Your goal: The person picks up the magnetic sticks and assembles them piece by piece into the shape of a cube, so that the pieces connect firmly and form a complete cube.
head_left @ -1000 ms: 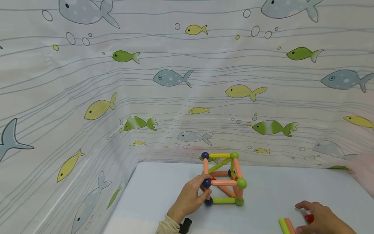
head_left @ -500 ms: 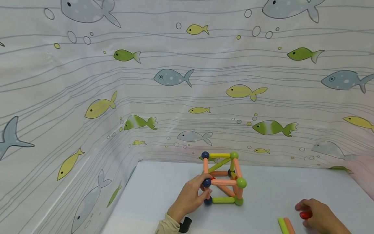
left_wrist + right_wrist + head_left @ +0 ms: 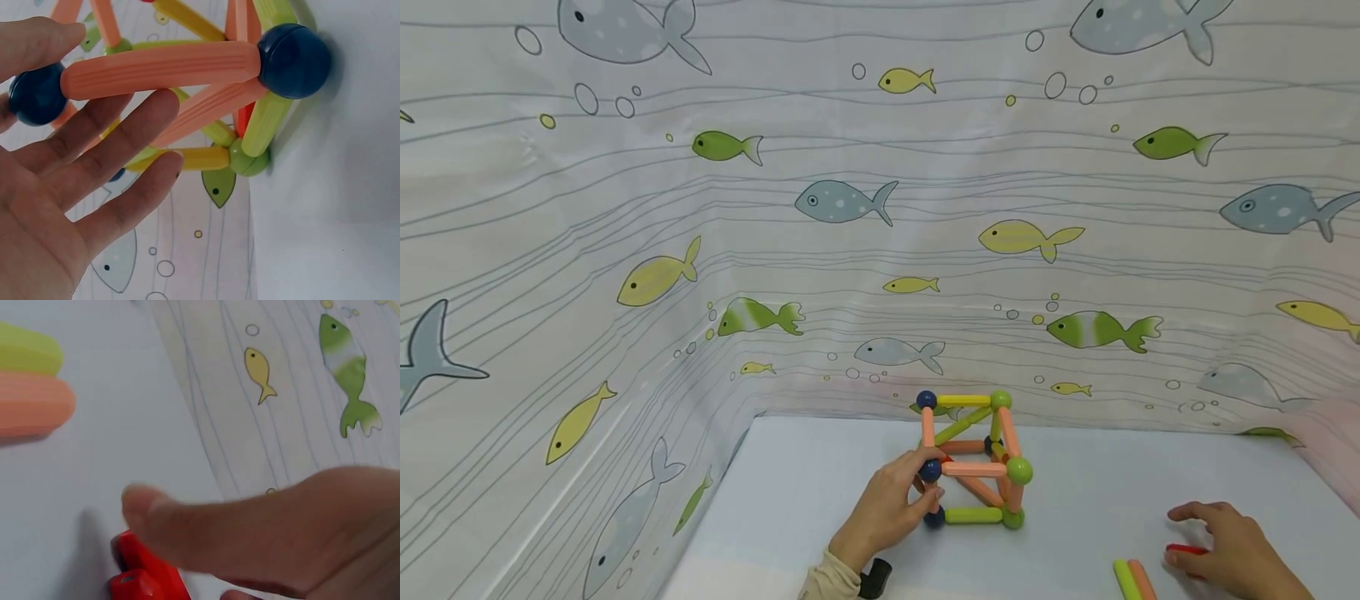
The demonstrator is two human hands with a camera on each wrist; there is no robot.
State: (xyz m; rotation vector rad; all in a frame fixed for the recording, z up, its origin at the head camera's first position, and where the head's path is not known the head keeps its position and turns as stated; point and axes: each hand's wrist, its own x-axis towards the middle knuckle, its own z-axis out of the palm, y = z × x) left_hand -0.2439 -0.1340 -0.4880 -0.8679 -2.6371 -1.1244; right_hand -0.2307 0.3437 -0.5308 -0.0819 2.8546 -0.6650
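A cube-like frame of magnetic rods and balls (image 3: 974,469) stands on the white table in the head view. Orange, yellow and green rods join its dark blue and green balls. My left hand (image 3: 886,498) grips its near left corner, at the upper dark blue ball (image 3: 37,94) and the upright orange rod (image 3: 162,67). On the right, my right hand (image 3: 1236,546) is at two red rods (image 3: 150,569), thumb by them and index finger stretched away. The other right fingers are mostly hidden. A green rod (image 3: 1127,579) and an orange rod (image 3: 1142,578) lie side by side to its left.
A black object (image 3: 876,578) shows beside the left wrist. The white table (image 3: 820,450) runs back to a fish-patterned curtain (image 3: 835,275), which also hangs along the left side.
My right hand has spread its index finger away from the thumb and shifted slightly, and the red piece there has turned level. My left hand and the frame have stayed put.
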